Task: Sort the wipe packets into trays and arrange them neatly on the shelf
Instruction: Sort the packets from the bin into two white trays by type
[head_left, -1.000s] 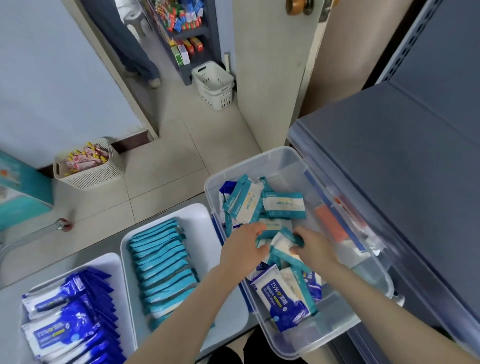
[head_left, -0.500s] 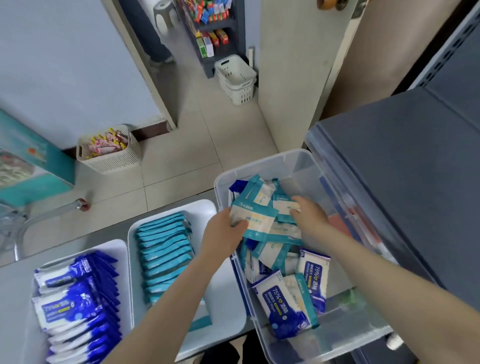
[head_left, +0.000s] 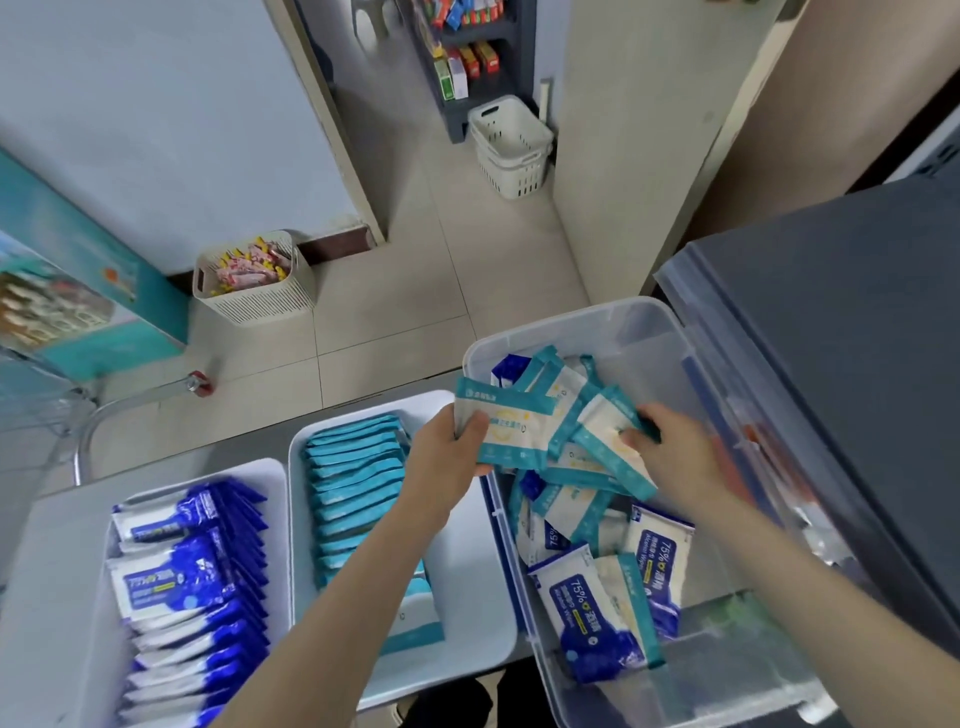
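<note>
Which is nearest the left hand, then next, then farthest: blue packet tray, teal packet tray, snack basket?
1. Teal packet tray, just beside the left hand.
2. Blue packet tray, farther left.
3. Snack basket, on the floor by the wall.

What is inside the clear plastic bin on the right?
The clear plastic bin holds mixed teal wipe packets and blue alcohol wipe packets. The left hand grips teal ones; the right hand pinches another. Whatever lies under the pile is covered.
</note>
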